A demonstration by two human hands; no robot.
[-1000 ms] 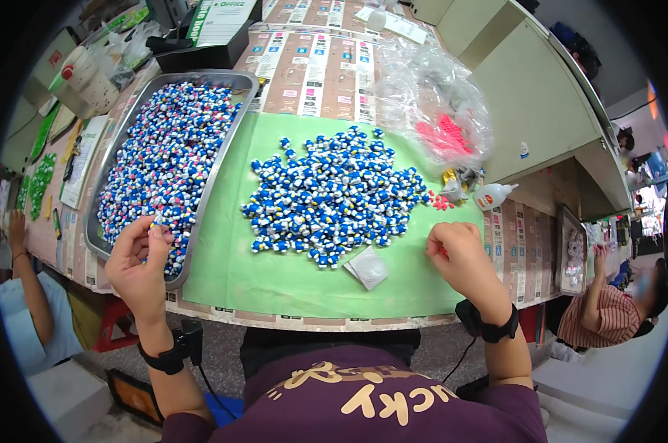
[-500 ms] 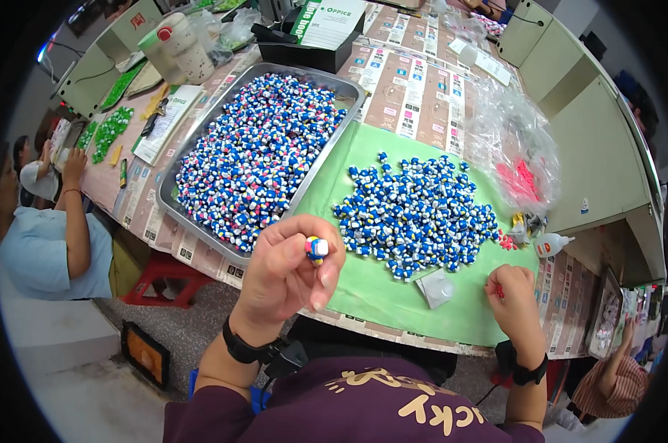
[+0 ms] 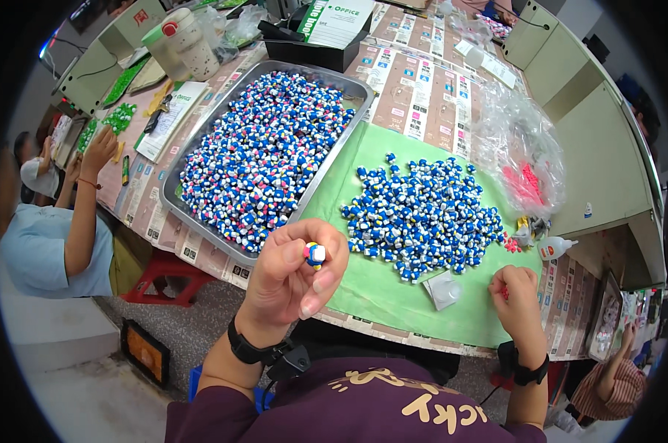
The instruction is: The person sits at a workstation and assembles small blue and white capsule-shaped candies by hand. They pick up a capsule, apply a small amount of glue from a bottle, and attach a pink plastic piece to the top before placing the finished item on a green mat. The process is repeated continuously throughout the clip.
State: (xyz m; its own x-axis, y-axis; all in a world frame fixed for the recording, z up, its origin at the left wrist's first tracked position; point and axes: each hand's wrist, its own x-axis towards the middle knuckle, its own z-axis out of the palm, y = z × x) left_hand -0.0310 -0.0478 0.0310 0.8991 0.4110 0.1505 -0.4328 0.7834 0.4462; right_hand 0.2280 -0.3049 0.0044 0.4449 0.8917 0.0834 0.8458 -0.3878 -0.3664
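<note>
A green mat (image 3: 393, 295) covers the table's near edge. The left hand (image 3: 293, 284) pinches one small blue-and-white toy piece (image 3: 315, 254) for inspection; the right hand (image 3: 517, 295) pinches something pink, apparently for fitting next.

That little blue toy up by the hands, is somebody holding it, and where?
Yes. The left hand pinches the small blue and white toy piece by its sides, between thumb and fingertips. What the right hand grips cannot be told.

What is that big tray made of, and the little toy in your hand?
The tray looks like metal, probably steel: grey, with shiny rolled rims. The little toy piece pinched in the left hand seems to be hard plastic, glossy in blue, white and yellow, like the heaps nearby, though it is too small to be sure.
</note>
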